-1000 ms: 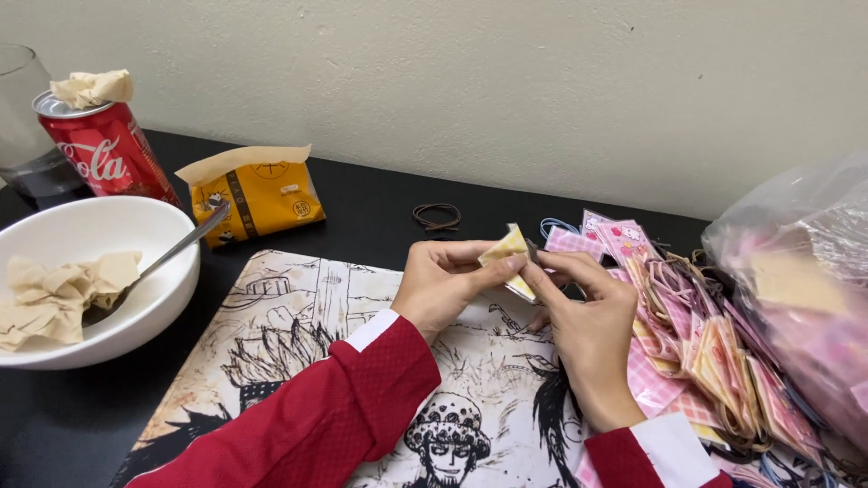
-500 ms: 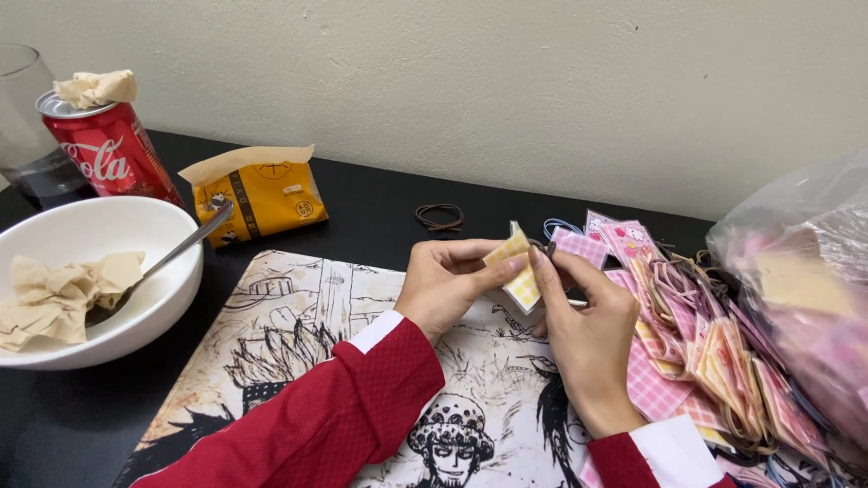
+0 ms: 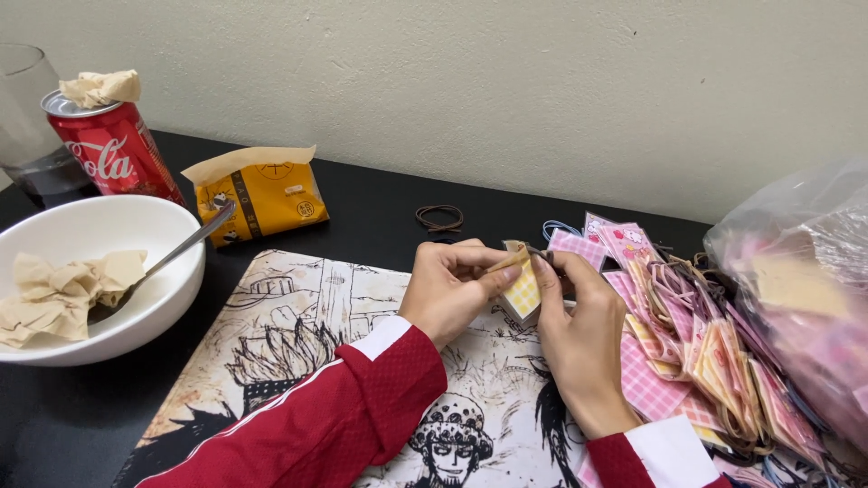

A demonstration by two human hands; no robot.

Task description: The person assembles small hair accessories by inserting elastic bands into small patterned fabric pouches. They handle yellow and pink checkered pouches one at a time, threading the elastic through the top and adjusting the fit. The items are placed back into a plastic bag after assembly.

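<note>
Yellow checked packet [image 3: 523,291] pinched by left hand [image 3: 449,289] and right hand [image 3: 579,339] (each grip pressed on an edge).

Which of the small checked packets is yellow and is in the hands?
The yellow checked packet, pinched between the left hand and right hand above the printed mat. The others, mostly pink, lie in the bundled pile to the right.

Yellow-and-white checked packet [image 3: 523,291]; pink checked and printed packets [image 3: 669,361] beside it. Red sleeves with white cuffs and stripes; white bowl [image 3: 154,226]; red can [image 3: 116,155]. Black-and-cream comic-print mat [image 3: 298,325] on a black table [image 3: 380,194].
</note>
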